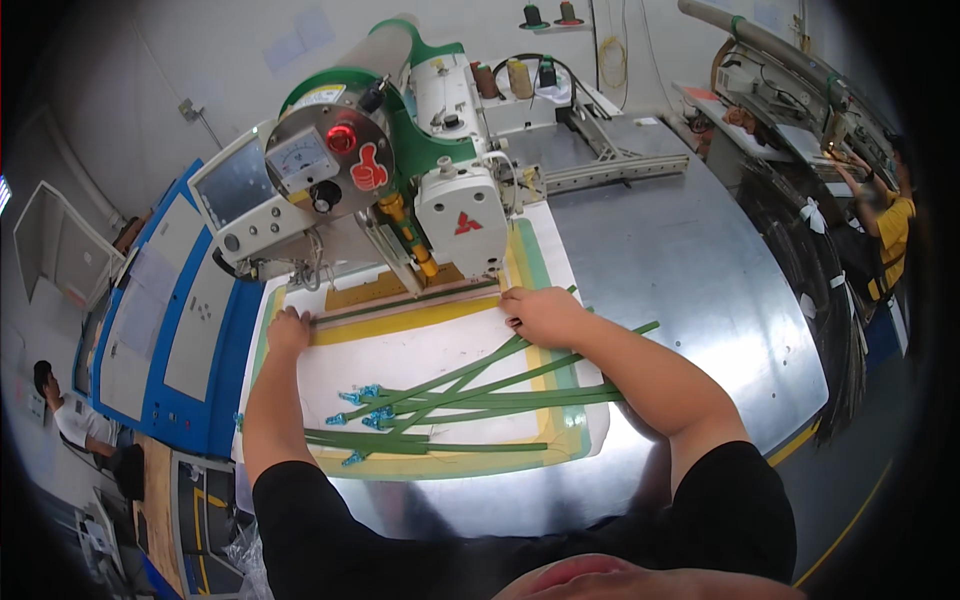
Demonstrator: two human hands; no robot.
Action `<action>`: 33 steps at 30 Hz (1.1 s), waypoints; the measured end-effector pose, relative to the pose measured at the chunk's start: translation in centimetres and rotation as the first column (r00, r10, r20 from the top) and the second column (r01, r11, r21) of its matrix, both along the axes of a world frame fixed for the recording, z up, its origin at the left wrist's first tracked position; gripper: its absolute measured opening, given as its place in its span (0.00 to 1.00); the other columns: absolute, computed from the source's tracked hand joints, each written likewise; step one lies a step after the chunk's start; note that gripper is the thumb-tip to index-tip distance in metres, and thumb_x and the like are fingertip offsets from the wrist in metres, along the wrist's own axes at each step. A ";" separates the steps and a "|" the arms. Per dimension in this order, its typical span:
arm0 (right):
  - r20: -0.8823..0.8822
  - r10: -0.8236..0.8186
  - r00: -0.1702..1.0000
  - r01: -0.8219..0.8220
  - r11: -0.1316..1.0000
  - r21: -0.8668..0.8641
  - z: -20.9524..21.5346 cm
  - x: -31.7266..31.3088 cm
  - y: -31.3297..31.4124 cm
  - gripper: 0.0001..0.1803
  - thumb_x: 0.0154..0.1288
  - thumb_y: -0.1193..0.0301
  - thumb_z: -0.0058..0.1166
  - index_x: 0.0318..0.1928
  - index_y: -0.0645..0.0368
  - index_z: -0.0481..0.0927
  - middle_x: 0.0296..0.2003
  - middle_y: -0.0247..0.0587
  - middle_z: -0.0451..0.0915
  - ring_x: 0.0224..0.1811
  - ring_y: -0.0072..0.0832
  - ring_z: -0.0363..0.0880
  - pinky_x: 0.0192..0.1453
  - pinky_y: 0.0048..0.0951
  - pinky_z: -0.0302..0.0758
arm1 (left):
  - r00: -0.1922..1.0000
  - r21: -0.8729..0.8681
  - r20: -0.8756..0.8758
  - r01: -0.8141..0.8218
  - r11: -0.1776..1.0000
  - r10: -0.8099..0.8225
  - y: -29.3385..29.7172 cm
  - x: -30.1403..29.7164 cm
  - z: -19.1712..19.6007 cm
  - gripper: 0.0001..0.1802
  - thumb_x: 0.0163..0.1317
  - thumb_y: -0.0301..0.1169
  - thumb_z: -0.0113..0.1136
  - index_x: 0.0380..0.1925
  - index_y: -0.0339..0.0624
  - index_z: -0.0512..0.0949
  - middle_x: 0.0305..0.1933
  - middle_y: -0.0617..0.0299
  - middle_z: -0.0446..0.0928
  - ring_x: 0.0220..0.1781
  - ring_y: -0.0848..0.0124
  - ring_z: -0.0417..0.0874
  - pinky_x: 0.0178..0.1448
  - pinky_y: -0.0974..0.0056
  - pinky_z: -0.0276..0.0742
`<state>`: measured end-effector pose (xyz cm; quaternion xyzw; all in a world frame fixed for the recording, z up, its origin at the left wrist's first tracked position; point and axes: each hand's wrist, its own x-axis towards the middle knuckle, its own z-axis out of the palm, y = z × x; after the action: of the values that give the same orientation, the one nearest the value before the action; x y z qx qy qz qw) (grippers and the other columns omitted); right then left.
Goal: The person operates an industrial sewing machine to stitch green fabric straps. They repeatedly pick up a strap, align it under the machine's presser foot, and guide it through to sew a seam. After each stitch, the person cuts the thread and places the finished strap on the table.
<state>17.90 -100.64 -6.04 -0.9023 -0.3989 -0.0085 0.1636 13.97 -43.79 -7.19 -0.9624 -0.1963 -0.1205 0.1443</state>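
Green webbing straps (470, 395) with blue clips lie fanned near the desk's front edge on the white template (400, 360). Farther in, our left hand (289, 328) and right hand (540, 315) press one strap (405, 303) flat, fingers together, under the sewing machine (440, 190). We judge we're positioning it; next it needs square alignment.
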 end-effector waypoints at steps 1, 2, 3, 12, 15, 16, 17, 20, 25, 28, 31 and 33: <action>-0.003 -0.002 1.000 0.002 1.000 -0.007 -0.1 0.1 -0.1 0.16 0.75 0.62 0.54 0.56 0.56 0.81 0.61 0.40 0.81 0.52 0.43 0.86 0.53 0.45 0.85 | 0.999 -0.004 0.012 0.030 1.000 -0.030 0.0 0.3 0.0 0.28 0.77 0.54 0.50 0.44 0.39 0.84 0.46 0.46 0.85 0.49 0.47 0.88 0.54 0.43 0.83; 0.009 -0.008 1.000 0.008 1.000 -0.002 -0.2 0.1 0.0 0.15 0.75 0.63 0.55 0.56 0.56 0.81 0.61 0.40 0.81 0.51 0.43 0.87 0.53 0.45 0.84 | 0.998 -0.007 0.023 0.053 0.999 -0.053 0.0 0.1 0.5 0.28 0.77 0.54 0.50 0.40 0.39 0.84 0.43 0.46 0.85 0.47 0.46 0.88 0.52 0.43 0.84; 0.004 -0.005 1.000 0.005 1.000 0.006 -0.2 0.1 0.1 0.15 0.75 0.63 0.54 0.55 0.56 0.81 0.61 0.40 0.81 0.51 0.44 0.86 0.53 0.45 0.84 | 0.997 -0.008 0.035 0.073 0.997 -0.073 0.0 -0.3 1.1 0.28 0.77 0.54 0.51 0.37 0.39 0.85 0.41 0.47 0.85 0.44 0.45 0.88 0.50 0.44 0.84; -0.177 -0.050 0.983 0.076 0.987 0.144 1.5 -0.5 -1.2 0.23 0.72 0.58 0.59 0.62 0.54 0.80 0.56 0.49 0.81 0.55 0.48 0.84 0.60 0.46 0.80 | 0.948 -0.059 0.311 0.089 0.994 -0.067 -8.8 -13.8 7.0 0.28 0.77 0.48 0.55 0.22 0.38 0.79 0.30 0.48 0.79 0.34 0.44 0.81 0.39 0.43 0.74; -0.356 -0.029 0.934 0.115 0.968 0.224 2.2 -0.2 -1.2 0.22 0.72 0.61 0.61 0.61 0.56 0.79 0.51 0.51 0.82 0.55 0.49 0.83 0.60 0.46 0.79 | 0.927 -0.111 0.366 0.133 0.985 -0.084 -9.5 -19.4 6.4 0.27 0.77 0.43 0.57 0.22 0.36 0.78 0.28 0.46 0.77 0.32 0.45 0.80 0.38 0.44 0.73; -0.397 -0.045 0.916 0.145 0.964 0.225 2.7 -0.4 -0.9 0.19 0.69 0.69 0.64 0.59 0.56 0.80 0.47 0.48 0.83 0.50 0.46 0.83 0.57 0.41 0.79 | 0.918 -0.134 0.387 0.147 0.980 -0.085 -9.6 -21.5 6.0 0.26 0.77 0.42 0.58 0.21 0.35 0.77 0.27 0.46 0.77 0.31 0.45 0.80 0.37 0.45 0.73; -0.366 -0.036 0.930 0.122 0.969 0.214 2.5 -0.3 -0.9 0.19 0.69 0.69 0.64 0.58 0.56 0.80 0.48 0.49 0.83 0.51 0.46 0.83 0.58 0.41 0.79 | 0.917 -0.190 0.396 0.128 0.973 -0.043 -10.0 -23.3 5.9 0.26 0.77 0.41 0.58 0.21 0.34 0.77 0.27 0.46 0.77 0.30 0.45 0.79 0.37 0.46 0.72; -0.265 -0.004 0.964 0.054 0.982 0.182 1.9 -0.2 -0.5 0.17 0.69 0.72 0.62 0.57 0.58 0.80 0.49 0.50 0.82 0.53 0.48 0.82 0.59 0.43 0.79 | 0.920 -0.307 0.387 0.067 0.949 0.060 -10.5 -28.5 5.0 0.26 0.77 0.39 0.59 0.21 0.33 0.75 0.25 0.45 0.75 0.28 0.48 0.78 0.35 0.47 0.70; -0.078 -0.040 0.996 0.051 0.989 0.141 1.6 -0.3 2.1 0.16 0.67 0.78 0.60 0.55 0.62 0.80 0.51 0.52 0.79 0.55 0.51 0.81 0.61 0.45 0.78 | 0.914 -0.383 0.385 0.033 0.923 0.127 -10.1 -34.6 2.9 0.25 0.77 0.37 0.60 0.21 0.33 0.73 0.23 0.48 0.72 0.24 0.54 0.74 0.33 0.51 0.67; 0.075 -0.014 0.997 0.007 0.996 0.091 -0.1 0.8 3.7 0.14 0.67 0.80 0.58 0.53 0.64 0.80 0.51 0.52 0.78 0.55 0.51 0.81 0.60 0.46 0.79 | 0.901 -0.426 0.411 0.055 0.903 0.139 -10.6 -36.0 2.4 0.24 0.77 0.35 0.60 0.21 0.32 0.71 0.22 0.50 0.70 0.23 0.58 0.70 0.32 0.53 0.66; 0.076 -0.009 0.997 0.007 0.999 0.034 -0.4 0.9 5.1 0.13 0.68 0.81 0.55 0.52 0.65 0.80 0.52 0.53 0.78 0.55 0.52 0.81 0.59 0.46 0.80 | 0.894 -0.435 0.426 0.066 0.898 0.140 -11.1 -36.6 2.7 0.24 0.77 0.33 0.60 0.21 0.32 0.70 0.22 0.51 0.69 0.23 0.60 0.67 0.31 0.55 0.65; 0.101 -0.009 0.995 0.003 0.998 0.064 -1.1 1.1 5.7 0.12 0.67 0.81 0.54 0.51 0.65 0.81 0.52 0.54 0.79 0.55 0.53 0.81 0.59 0.46 0.80 | 0.890 -0.424 0.437 0.080 0.902 0.127 -10.9 -37.2 2.5 0.23 0.77 0.33 0.60 0.21 0.32 0.70 0.21 0.51 0.69 0.22 0.62 0.67 0.31 0.55 0.64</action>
<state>18.96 -94.93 -7.12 -0.8962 -0.4034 -0.0672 0.1719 -23.25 -54.66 -4.67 -0.9124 -0.2582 -0.2940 -0.1203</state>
